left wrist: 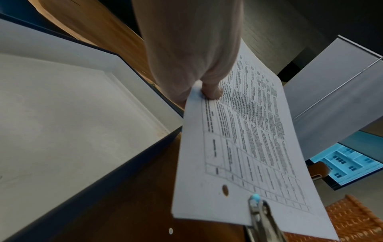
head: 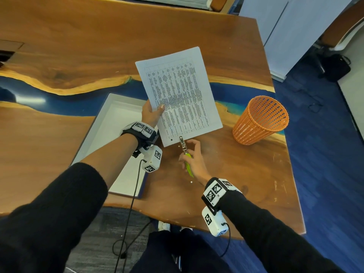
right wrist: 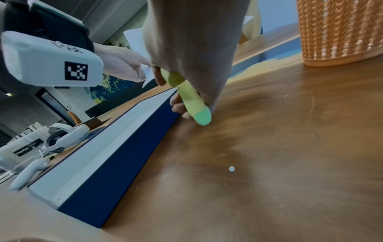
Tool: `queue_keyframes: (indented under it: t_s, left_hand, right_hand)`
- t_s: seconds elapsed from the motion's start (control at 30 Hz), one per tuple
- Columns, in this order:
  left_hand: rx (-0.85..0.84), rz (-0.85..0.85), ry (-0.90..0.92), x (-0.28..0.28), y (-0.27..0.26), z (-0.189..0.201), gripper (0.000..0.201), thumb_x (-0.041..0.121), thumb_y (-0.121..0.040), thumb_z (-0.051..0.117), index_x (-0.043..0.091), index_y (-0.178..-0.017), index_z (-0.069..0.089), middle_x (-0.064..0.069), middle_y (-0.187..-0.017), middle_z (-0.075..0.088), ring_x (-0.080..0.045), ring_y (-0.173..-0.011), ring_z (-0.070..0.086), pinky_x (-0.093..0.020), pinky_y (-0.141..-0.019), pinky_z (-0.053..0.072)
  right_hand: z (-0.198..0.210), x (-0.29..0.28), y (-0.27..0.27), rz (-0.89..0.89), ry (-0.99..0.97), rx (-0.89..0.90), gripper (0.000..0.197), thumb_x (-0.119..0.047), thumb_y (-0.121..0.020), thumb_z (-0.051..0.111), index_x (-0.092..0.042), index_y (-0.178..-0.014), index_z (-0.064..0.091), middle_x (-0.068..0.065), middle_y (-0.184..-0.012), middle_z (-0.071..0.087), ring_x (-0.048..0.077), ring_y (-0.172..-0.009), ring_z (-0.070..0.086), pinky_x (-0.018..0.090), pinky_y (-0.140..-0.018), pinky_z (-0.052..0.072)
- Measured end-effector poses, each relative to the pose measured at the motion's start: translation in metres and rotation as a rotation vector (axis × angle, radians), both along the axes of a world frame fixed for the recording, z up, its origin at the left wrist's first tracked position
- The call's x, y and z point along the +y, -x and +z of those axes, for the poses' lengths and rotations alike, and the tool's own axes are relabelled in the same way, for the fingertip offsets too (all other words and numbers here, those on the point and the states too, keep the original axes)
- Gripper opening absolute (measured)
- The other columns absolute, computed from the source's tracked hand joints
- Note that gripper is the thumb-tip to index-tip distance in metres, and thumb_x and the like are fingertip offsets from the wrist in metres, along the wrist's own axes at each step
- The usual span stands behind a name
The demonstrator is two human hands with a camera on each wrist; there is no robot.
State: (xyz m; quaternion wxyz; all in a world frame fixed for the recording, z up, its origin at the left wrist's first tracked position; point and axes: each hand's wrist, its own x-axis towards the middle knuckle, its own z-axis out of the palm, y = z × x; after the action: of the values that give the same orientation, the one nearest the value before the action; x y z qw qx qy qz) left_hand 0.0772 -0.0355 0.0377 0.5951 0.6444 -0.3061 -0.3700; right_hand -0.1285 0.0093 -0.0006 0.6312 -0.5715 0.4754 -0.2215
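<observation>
Printed sheets (head: 181, 91) are held up off the bench (head: 78, 46), above its middle and tilted, with their printed table facing upward. The left hand (head: 150, 113) pinches them at their left edge, thumb on top and the other fingers hidden beneath. One round hole (head: 171, 139) already shows near the sheets' near left corner.

The right hand (head: 194, 160) grips a hole punch (head: 183, 146), fingers curled round its green handles. The punch's metal head sits over the near edge of the sheets, just beside that hole; the left wrist view shows it overlapping the paper's edge.

A white tray (head: 110, 119) with dark blue outer walls lies under the left forearm, reaching to the bench's near edge. An orange basket (head: 260, 119) of open mesh stands close to the bench's right edge, well apart from the sheets. A small white paper dot (head: 191, 182) lies on the wood beside the right wrist.
</observation>
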Motion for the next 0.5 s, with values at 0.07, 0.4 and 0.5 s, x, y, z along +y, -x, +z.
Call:
queue_keyframes:
  t_s: [0.07,0.4,0.5]
  left_hand:
    - [0.012,-0.009,0.000,0.000,0.001,0.003,0.043,-0.003,-0.091,0.055,-0.002,-0.133,0.045,-0.022,-0.133,0.054,-0.032,-0.119,0.055,-0.042,-0.094,0.049]
    - [0.042,-0.066,-0.072,0.001,-0.008,0.007,0.046,-0.001,-0.090,0.057,0.000,-0.135,0.046,-0.021,-0.134,0.054,-0.035,-0.122,0.054,-0.050,-0.100,0.046]
    - [0.041,-0.064,-0.074,0.002,-0.008,0.006,0.046,-0.001,-0.090,0.058,-0.001,-0.134,0.046,-0.021,-0.133,0.055,-0.035,-0.121,0.055,-0.051,-0.100,0.046]
  right_hand:
    - [-0.001,-0.001,0.003,-0.007,-0.015,0.051,0.038,-0.005,-0.082,0.056,-0.020,-0.111,0.037,0.012,-0.078,0.055,0.021,-0.051,0.048,0.028,-0.048,0.039]
    - [-0.004,-0.010,0.013,-0.048,0.002,0.115,0.024,-0.008,-0.084,0.048,-0.017,-0.061,0.044,0.004,-0.056,0.043,0.017,-0.052,0.037,0.028,-0.050,0.036]
    - [-0.005,-0.010,0.012,-0.047,-0.020,0.115,0.026,-0.011,-0.081,0.048,-0.020,-0.058,0.043,0.003,-0.056,0.040,0.017,-0.051,0.035,0.028,-0.050,0.034]
